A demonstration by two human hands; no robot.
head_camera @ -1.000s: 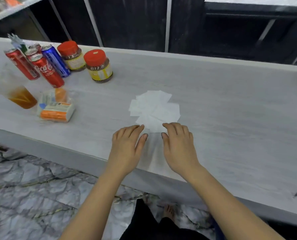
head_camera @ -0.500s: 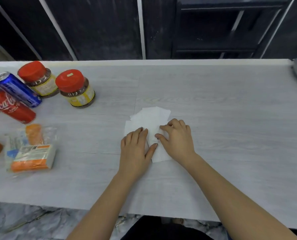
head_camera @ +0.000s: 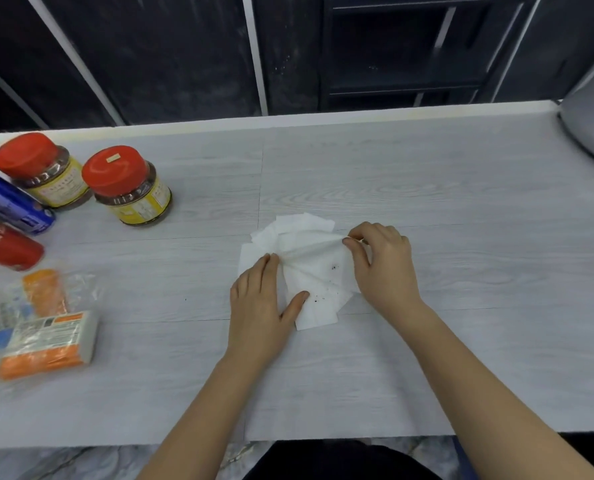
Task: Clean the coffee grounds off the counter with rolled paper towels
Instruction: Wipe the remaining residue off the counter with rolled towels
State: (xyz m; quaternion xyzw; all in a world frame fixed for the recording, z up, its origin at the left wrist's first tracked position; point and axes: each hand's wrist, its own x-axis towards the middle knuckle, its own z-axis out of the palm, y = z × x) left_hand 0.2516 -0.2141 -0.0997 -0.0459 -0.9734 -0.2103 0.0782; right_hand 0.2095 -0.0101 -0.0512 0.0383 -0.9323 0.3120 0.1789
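Towels: white paper towels (head_camera: 309,268) lie in a loose pile in the middle of the counter (head_camera: 427,209).
Grounds: small dark specks (head_camera: 318,297) sit on the towels (a few near the left thumb).
Left hand (head_camera: 259,306): lies flat on the pile's left side, fingers straight, pressing it down.
Right hand (head_camera: 383,265): pinches the top towel's far right corner and lifts it, so the sheet is pulled tight.
Left side: two jars (head_camera: 129,185) with red lids, cans (head_camera: 10,206) and a packet (head_camera: 46,344).
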